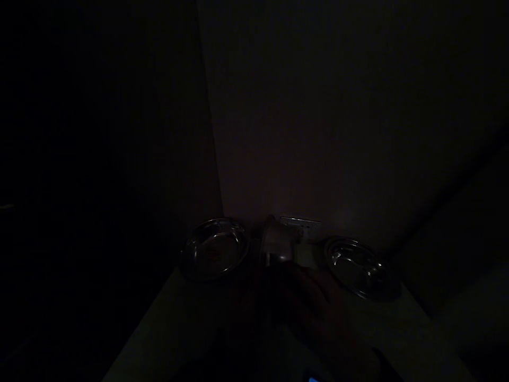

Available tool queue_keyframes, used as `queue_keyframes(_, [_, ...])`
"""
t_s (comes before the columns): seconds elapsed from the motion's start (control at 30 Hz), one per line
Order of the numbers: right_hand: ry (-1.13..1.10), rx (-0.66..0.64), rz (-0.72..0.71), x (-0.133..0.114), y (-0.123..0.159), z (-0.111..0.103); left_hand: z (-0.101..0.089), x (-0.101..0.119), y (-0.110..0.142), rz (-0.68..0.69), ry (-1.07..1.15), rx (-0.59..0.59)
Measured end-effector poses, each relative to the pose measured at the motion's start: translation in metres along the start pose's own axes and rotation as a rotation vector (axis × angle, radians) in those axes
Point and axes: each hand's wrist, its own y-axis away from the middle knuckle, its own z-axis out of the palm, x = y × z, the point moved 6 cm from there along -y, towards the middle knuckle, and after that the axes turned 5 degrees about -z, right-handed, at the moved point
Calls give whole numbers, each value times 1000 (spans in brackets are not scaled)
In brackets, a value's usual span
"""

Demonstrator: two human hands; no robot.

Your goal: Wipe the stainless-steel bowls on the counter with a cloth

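Observation:
The view is very dark. A rounded, cup-like object with a shiny band stands in the middle, near the wall. Just below and to its right is my right hand, its fingers bent toward the object's lower part. Whether the fingers close on it cannot be made out. A dim shape to the lower left may be my left hand; its fingers are lost in shadow. One shiny metal bowl sits to the left. On the right lies another shiny metal dish, tilted in view.
A wall socket plate is on the wall behind the cup-like object, with something pale below it. The pale table narrows toward the wall. A small blue glow shows at the bottom edge.

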Motion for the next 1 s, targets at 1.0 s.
queue_keyframes(1.0, [7,-79,3,-13,-8,0,5,-8,7,-115,24,-66])
